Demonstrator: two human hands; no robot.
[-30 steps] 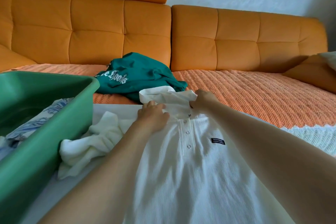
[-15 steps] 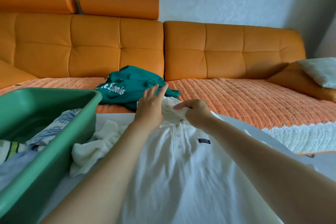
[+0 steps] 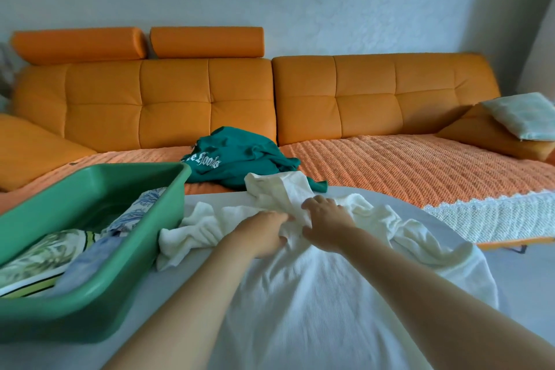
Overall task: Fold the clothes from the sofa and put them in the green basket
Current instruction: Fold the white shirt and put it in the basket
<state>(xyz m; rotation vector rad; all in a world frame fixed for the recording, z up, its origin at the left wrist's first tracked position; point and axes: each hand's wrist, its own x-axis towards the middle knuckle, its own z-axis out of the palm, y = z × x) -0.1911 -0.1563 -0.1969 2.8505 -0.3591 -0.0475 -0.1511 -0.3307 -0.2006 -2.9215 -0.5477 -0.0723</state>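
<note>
As two grips (image 3: 264,233) (image 3: 326,227) pinch, one shirt (image 3: 300,294) — (white)

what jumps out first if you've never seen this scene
The long orange sofa fills the back of the view, with a crumpled teal top on its seat. In front, the left hand and right hand grip the bunched far end of a white shirt spread on a pale surface. At the left stands a green basket with folded clothes in it.
</note>
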